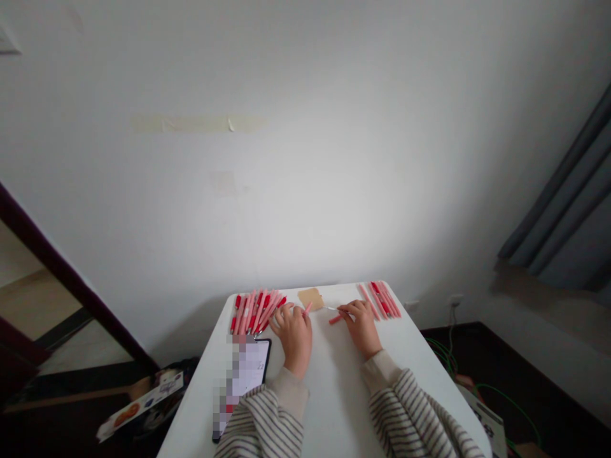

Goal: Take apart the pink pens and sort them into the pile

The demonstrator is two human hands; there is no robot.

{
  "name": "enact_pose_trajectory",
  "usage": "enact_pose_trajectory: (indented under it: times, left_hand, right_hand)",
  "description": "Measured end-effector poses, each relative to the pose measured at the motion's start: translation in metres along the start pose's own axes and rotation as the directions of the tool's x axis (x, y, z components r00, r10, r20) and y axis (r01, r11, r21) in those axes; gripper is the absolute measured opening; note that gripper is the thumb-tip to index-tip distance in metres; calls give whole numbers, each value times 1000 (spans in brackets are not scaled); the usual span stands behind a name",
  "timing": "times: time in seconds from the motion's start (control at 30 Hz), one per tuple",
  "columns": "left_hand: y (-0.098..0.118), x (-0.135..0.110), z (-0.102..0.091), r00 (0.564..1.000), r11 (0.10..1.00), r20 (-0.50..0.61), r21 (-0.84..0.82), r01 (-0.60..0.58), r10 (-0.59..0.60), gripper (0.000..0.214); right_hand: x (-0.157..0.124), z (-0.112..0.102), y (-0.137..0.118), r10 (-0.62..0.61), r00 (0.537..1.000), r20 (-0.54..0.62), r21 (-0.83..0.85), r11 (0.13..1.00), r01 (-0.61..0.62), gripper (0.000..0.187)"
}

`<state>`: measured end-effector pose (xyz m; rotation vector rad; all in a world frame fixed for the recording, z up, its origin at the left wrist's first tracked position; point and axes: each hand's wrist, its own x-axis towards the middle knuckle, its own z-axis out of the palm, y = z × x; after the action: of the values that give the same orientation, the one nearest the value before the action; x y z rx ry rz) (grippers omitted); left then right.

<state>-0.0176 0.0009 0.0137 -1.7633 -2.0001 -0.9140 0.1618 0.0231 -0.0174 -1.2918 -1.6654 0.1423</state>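
Note:
My left hand (293, 331) is closed, its thumb and fingertips pinching a short pink pen part (308, 308). My right hand (360, 326) is closed too, gripping a thin pen refill (330, 308) that points left toward the other hand. A pink pen barrel (336, 319) lies just under the right fingertips; whether they touch it I cannot tell. Between the hands, toward the table's back edge, is a tan square pad (311, 298). Left of my left hand, many pink and red pens (252, 312) lie side by side. More pens (382, 300) lie in a row beyond my right hand.
A phone (251, 366) with a lit screen lies on the white table (334, 407), partly beneath my left sleeve. The table's back edge meets a white wall (305, 191). Green cables (443, 356) run along the floor at right. Assorted items (143, 404) stand low at left.

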Motion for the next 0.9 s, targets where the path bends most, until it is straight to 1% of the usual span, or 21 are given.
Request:
enact_pose_trajectory:
  times: [0.13,0.3,0.63,0.9]
  left_hand:
    - [2,1,-2,1000,995,16,-99,-25,26,19]
    - [1,2,-2,999,988,28,-153,-18,22,17]
    - [2,1,-3,998,986,53,-165,-13,22,19]
    - [1,1,1,998,988,62,-151,-16,26,19]
  right_hand:
    - [0,0,-1,-1,1000,0,-3,1000,1,28]
    - [0,0,1,-1,1000,1,-15,1000,1,25]
    - [-1,1,3,7,1000,3,-36,999,-7,28]
    - [-1,0,1,17,1000,16,-31,999,-16,31]
